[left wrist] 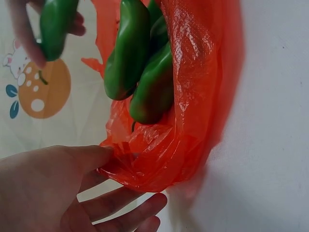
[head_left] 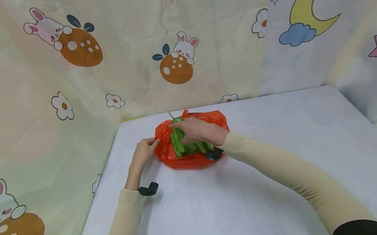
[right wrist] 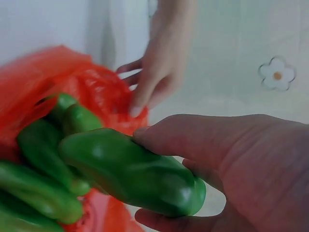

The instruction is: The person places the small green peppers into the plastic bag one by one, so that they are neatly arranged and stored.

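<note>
A red plastic bag [head_left: 190,163] lies spread on the white table with several green peppers [left wrist: 130,53] inside it. My left hand [head_left: 144,150] pinches the bag's left edge between thumb and fingers; in the left wrist view the thumb lies on top of the film and the fingers sit beneath. Over the bag, my right hand [head_left: 198,130] holds one green pepper [right wrist: 130,169] between thumb and fingers. That pepper is raised above the others, its stem pointing away from the palm in the head view. In the right wrist view more peppers [right wrist: 38,188] lie below it.
The white table [head_left: 269,185] extends to the right and in front of the bag. Behind and at the left hangs a cloth backdrop [head_left: 125,55] printed with rabbits, flowers and a moon. Each wrist wears a black camera mount [head_left: 149,189].
</note>
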Demonstrator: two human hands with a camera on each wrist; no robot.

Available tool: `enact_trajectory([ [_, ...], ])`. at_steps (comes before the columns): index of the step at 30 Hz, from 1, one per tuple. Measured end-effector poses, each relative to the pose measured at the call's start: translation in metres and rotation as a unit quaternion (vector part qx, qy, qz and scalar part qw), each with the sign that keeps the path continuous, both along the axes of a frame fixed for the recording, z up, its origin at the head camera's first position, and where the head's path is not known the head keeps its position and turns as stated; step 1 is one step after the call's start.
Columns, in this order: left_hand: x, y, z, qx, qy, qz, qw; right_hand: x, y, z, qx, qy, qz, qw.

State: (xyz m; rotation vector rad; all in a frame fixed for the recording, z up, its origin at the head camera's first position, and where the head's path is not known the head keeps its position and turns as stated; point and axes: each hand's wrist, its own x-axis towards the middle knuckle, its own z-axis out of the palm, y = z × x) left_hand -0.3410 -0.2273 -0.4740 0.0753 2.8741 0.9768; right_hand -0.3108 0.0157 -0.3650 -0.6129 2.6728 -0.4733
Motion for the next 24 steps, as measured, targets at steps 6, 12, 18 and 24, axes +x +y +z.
enact_trajectory([
  [6, -0.001, 0.001, 0.0, -0.006, -0.005, 0.005, 1.0, -0.014, 0.005, -0.022, 0.003, -0.027, -0.041, 0.9988],
  [12, -0.004, 0.003, -0.002, -0.004, -0.013, 0.004, 0.9999, -0.02, 0.008, -0.042, 0.008, -0.026, -0.074, 0.9969],
  [18, -0.003, 0.005, -0.002, -0.001, -0.006, -0.004, 1.0, -0.026, 0.008, -0.053, 0.017, -0.013, -0.072, 0.9972],
  [24, -0.003, 0.004, -0.003, 0.001, -0.005, -0.004, 1.0, -0.028, 0.007, -0.053, -0.011, -0.035, -0.077, 0.9964],
])
